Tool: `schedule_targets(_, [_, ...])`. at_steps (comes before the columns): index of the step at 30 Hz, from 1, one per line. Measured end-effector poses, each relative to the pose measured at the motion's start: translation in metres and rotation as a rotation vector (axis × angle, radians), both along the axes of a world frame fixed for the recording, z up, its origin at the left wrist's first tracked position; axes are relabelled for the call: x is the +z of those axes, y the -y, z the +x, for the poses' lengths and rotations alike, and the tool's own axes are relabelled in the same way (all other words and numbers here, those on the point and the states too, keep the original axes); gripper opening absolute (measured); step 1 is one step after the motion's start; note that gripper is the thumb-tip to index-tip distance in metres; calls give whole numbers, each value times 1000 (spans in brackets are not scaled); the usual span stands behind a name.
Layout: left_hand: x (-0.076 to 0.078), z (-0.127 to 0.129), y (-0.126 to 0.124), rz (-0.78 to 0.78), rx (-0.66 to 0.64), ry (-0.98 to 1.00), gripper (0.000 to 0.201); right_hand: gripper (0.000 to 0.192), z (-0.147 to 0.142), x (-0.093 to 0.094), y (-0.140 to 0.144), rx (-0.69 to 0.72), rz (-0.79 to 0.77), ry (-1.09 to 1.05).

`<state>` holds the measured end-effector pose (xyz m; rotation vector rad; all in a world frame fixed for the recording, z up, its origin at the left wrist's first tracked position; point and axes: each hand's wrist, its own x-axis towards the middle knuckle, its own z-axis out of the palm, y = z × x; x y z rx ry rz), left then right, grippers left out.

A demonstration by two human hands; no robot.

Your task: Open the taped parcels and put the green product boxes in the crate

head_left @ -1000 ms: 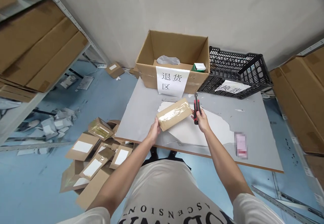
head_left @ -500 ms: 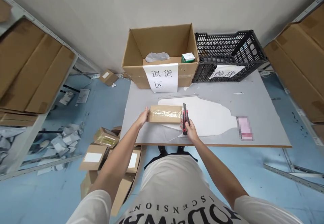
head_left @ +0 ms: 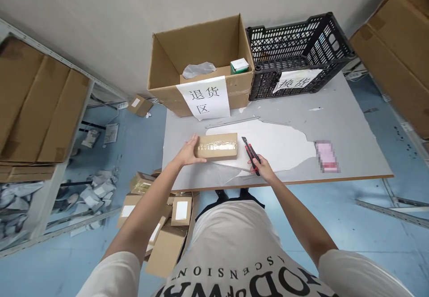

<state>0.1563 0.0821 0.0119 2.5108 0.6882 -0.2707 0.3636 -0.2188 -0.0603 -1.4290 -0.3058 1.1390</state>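
Observation:
A small brown cardboard parcel (head_left: pixel 217 147) sealed with clear tape lies flat on the grey table (head_left: pixel 351 127). My left hand (head_left: pixel 188 151) grips the parcel's left end and steadies it. In my right hand (head_left: pixel 262 169) is a red and black utility knife (head_left: pixel 250 153), its blade pointing toward the parcel's right end, a short gap away.
At the table's far edge stand an open cardboard box (head_left: pixel 201 60) with a paper sign and a black plastic crate (head_left: pixel 295 51). A pink item (head_left: pixel 326 156) lies on the table's right. Several small parcels (head_left: pixel 161 216) are piled on the blue floor at left. Shelves with flat cartons flank both sides.
The parcel went from held tilted above the table to lying flat on it. My right hand with the knife drew back slightly to the right of the parcel.

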Motion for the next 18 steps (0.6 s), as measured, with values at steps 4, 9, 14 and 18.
schedule_targets(4, [3,18,-4,78,-190,-89,135,42,10,6,4,97,-10,8])
schedule_targets(9, [-5,35,-5,86,-222,-107,130,40,13,10,-3,133,-33,-1])
schedule_targets(14, [-14,36,-9,44,-215,-17,125,41,10,13,-7,141,-67,-36])
schedule_targets(18, [-17,35,-11,53,-222,24,123,39,17,19,-7,173,-88,-43])
